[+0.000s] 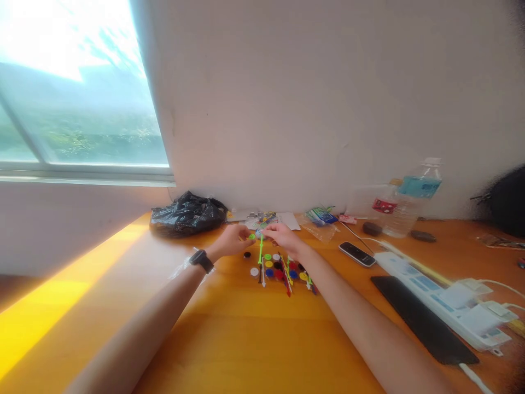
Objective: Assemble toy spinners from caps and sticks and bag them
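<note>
My left hand, with a black watch on its wrist, pinches a small green disc. Close beside it, my right hand has its fingertips together at the top of a thin green arrow-shaped stick, which points down toward the table. A small pale blue piece shows between the two hands; which hand touches it I cannot tell. Below the hands lie coloured discs, among them a white disc and a black disc, with several thin arrow-shaped sticks, including a red arrow stick.
A black plastic bag sits at the back left, near papers and small packets. To the right are a dark remote-like device, clear bottles, a black phone-like slab and a white power strip with plugged-in chargers.
</note>
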Action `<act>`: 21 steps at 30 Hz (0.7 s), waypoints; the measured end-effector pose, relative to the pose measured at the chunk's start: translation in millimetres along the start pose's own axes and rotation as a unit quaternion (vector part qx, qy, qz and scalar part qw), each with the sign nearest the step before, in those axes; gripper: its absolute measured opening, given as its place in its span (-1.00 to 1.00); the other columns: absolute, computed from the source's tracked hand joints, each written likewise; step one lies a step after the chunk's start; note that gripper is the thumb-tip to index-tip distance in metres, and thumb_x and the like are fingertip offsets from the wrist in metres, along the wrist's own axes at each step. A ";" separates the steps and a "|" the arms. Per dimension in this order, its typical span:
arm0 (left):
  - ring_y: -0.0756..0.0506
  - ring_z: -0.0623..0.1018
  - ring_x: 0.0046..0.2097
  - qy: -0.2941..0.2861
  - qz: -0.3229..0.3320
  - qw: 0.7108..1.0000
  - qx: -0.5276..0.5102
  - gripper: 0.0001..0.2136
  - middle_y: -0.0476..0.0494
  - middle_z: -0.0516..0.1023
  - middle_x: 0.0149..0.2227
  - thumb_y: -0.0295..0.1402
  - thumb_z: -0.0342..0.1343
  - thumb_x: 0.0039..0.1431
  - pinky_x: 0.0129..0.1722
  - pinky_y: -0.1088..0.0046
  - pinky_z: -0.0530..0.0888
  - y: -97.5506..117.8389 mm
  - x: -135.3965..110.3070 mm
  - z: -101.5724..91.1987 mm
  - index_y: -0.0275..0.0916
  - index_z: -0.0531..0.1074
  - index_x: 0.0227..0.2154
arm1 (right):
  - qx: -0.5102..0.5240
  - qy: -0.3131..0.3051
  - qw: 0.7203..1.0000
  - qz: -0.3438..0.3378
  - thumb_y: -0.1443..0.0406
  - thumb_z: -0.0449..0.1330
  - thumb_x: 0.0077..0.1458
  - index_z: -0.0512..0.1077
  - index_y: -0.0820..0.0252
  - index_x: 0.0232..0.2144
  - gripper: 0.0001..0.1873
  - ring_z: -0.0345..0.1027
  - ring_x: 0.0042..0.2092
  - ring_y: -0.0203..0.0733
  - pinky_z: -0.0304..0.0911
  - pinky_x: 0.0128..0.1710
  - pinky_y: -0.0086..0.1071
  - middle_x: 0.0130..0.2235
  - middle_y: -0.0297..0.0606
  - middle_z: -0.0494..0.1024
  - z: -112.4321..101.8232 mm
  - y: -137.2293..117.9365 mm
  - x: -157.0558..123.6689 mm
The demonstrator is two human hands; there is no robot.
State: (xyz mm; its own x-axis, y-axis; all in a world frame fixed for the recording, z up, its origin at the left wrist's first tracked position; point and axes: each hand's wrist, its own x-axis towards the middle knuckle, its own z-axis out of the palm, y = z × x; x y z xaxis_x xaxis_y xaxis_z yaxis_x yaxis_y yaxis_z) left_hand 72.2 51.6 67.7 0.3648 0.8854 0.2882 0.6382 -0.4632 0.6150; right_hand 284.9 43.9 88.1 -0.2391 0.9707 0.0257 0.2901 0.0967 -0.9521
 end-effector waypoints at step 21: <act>-0.09 0.54 -0.17 -0.150 0.150 0.975 -0.070 -0.75 -0.13 0.61 -0.19 -0.14 0.31 0.22 -0.14 0.43 0.46 60.8 -107.2 51.1 -0.19 0.55 -0.19 | 0.070 -0.096 0.989 0.083 -0.10 0.20 0.22 0.25 0.11 -0.31 -0.56 -0.09 -0.61 -0.46 -0.23 -0.60 -0.48 -0.46 -0.49 0.35 -19.2 10.9 -136.6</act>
State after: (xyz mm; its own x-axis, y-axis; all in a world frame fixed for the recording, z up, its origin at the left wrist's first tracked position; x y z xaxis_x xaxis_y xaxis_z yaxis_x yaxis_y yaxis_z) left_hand 106.5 -73.5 36.6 0.7164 0.6494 0.2550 0.3812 -0.6705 0.6365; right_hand 338.6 -83.4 80.1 -0.3738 0.9100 -0.1796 0.2116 -0.1048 -0.9717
